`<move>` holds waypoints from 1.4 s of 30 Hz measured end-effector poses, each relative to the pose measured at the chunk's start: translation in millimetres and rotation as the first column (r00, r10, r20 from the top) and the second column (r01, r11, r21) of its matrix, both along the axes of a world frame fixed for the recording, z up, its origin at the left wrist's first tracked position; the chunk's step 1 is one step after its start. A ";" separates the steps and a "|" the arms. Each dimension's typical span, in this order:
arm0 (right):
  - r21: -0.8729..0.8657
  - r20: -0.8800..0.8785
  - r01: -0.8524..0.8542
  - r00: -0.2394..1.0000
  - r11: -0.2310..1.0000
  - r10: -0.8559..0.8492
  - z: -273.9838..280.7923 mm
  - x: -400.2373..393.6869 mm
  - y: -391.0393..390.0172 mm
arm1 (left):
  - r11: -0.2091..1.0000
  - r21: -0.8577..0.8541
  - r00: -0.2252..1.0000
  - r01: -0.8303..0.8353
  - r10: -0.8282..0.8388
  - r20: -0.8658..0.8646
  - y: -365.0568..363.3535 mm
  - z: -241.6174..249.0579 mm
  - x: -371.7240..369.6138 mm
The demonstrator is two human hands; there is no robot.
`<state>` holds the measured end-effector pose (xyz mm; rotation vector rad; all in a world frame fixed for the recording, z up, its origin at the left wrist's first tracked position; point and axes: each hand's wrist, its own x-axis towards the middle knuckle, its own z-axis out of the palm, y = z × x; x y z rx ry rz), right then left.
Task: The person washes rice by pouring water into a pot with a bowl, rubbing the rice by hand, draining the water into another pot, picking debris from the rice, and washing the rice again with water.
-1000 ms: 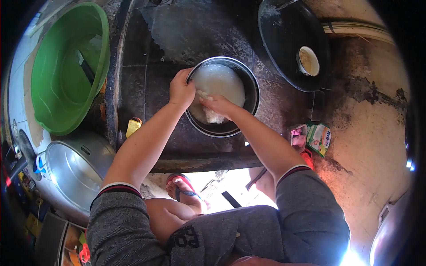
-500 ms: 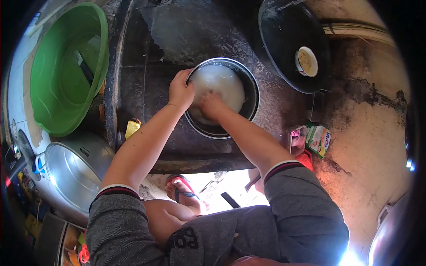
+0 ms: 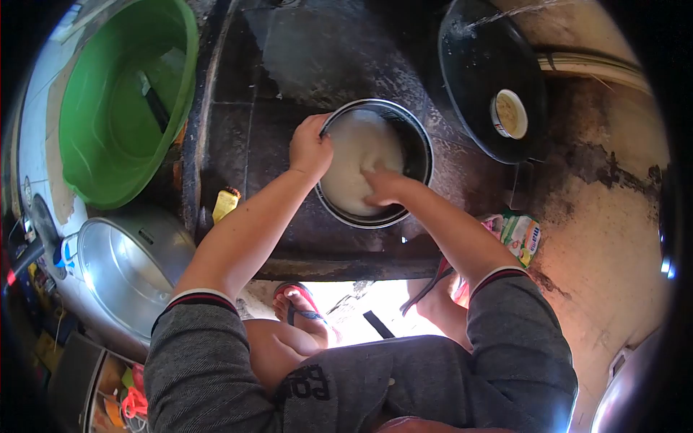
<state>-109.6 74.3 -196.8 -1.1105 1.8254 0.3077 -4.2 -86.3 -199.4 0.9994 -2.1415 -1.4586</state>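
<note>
A round metal pot (image 3: 431, 162) filled with cloudy whitish water (image 3: 350, 155) stands on the dark tiled surface in front of me. My left hand (image 3: 311, 148) is closed around the pot's left rim. Inside the pot, my right hand (image 3: 388, 186) reaches in over the near right side, its fingers apart and their tips dipping into the water. What lies under the cloudy surface is hidden; I see nothing held in my right hand.
Water streams into a black basin (image 3: 473, 108) holding a small bowl (image 3: 509, 115). To the left are a green tub (image 3: 94, 155) with a knife (image 3: 155, 105) and a large silver pot (image 3: 123, 270). A yellow packet (image 3: 225, 205) and a green-white packet (image 3: 521, 237) lie nearby.
My right hand has moved right and slightly nearer inside the pot, its fingers showing more. My left hand keeps its hold on the rim. The view has shifted a little.
</note>
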 end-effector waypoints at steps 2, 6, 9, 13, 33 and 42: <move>-0.005 0.112 -0.068 0.991 0.998 0.069 -13.3 17.2 -7.8 | 1.000 0.000 1.000 0.003 -0.003 0.003 0.0 1.1 -0.4; -0.256 -0.094 -0.308 0.951 0.916 0.293 -37.9 37.5 -42.2 | 1.000 0.027 1.000 -0.010 0.010 0.005 1.4 -1.9 -0.3; -0.356 -0.291 -0.287 0.938 0.889 0.187 -34.8 15.4 -52.0 | 1.000 -0.005 1.000 0.014 -0.014 0.024 -0.8 4.1 -0.2; -0.314 -0.291 -0.089 0.957 0.945 -0.007 -11.0 -22.9 -28.6 | 1.000 -0.002 0.999 0.016 -0.016 0.048 0.0 9.9 0.2; -0.227 -0.412 -0.083 0.911 0.970 -0.018 -0.7 -3.2 -14.6 | 1.000 -0.025 1.000 0.011 -0.011 0.020 -0.2 3.5 -0.4; -0.221 0.075 0.257 0.966 0.941 -0.246 -27.6 60.2 -18.2 | 0.999 0.046 1.000 -0.004 0.004 0.011 -0.4 0.4 -0.4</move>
